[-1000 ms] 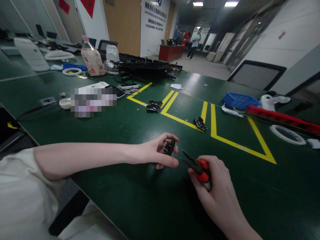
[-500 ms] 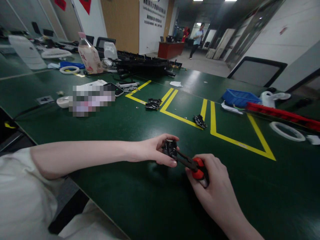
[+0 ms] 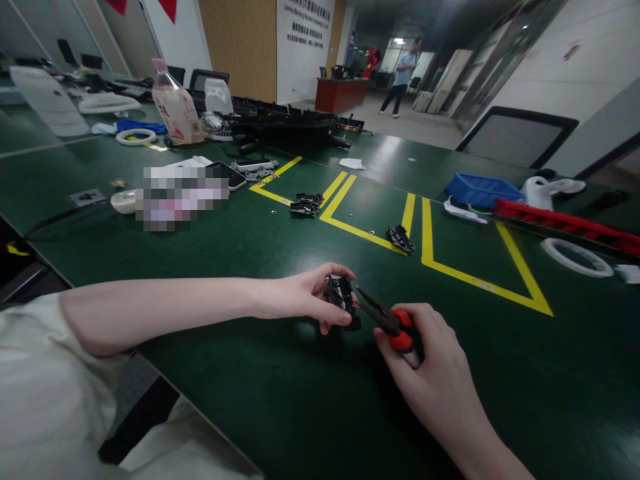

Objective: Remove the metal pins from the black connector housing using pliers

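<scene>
One black part [image 3: 341, 293] sits in left fingers [image 3: 331, 313], beside pliers [image 3: 393, 325].

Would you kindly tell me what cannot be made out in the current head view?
All in the head view:
1. The back of the black part: turned away and partly covered by the left hand.
2. The handle ends of the long-nose pliers: hidden by the right hand.
3. Whether the pliers' tips touch the part: too small and dark.
4. What lies under the pixelated patch beside the phone.
5. The red strip's far end: cut off by the right edge.
</scene>
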The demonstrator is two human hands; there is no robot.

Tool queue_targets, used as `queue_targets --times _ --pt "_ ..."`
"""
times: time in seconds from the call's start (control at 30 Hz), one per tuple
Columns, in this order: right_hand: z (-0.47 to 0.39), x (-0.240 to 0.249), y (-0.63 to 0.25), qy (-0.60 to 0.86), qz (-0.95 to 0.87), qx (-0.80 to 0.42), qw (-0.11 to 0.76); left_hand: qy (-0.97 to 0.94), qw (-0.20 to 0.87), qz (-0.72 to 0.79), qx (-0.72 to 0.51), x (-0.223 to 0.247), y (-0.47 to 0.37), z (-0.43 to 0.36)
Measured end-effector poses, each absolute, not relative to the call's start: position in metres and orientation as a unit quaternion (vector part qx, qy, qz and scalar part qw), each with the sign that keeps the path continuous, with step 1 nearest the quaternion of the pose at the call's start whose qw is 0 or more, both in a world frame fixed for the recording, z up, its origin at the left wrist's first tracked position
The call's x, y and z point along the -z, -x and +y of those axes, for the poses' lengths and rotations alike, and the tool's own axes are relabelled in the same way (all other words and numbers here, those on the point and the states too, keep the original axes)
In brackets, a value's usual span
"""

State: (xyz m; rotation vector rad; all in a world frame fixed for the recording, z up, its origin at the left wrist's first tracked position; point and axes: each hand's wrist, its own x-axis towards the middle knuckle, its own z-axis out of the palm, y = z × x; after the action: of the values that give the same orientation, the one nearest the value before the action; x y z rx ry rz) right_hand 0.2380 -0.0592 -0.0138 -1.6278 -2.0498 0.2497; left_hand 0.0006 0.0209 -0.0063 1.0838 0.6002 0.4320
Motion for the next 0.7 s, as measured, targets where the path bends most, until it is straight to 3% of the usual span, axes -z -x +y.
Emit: queue_targets --times 0.5,0.7 --pt "-0.0592 0.0093 -0.2327 0.609 -0.738 -0.101 0.273 -0.486 0.822 0.232 -0.184 0.0053 0.0006 0.0185" --pt "-0.0595 0.0073 -0.2319 0.609 -0.734 -0.110 0.279 -0.588 0.719 0.273 -0.249 0.0035 -0.0002 0.0198"
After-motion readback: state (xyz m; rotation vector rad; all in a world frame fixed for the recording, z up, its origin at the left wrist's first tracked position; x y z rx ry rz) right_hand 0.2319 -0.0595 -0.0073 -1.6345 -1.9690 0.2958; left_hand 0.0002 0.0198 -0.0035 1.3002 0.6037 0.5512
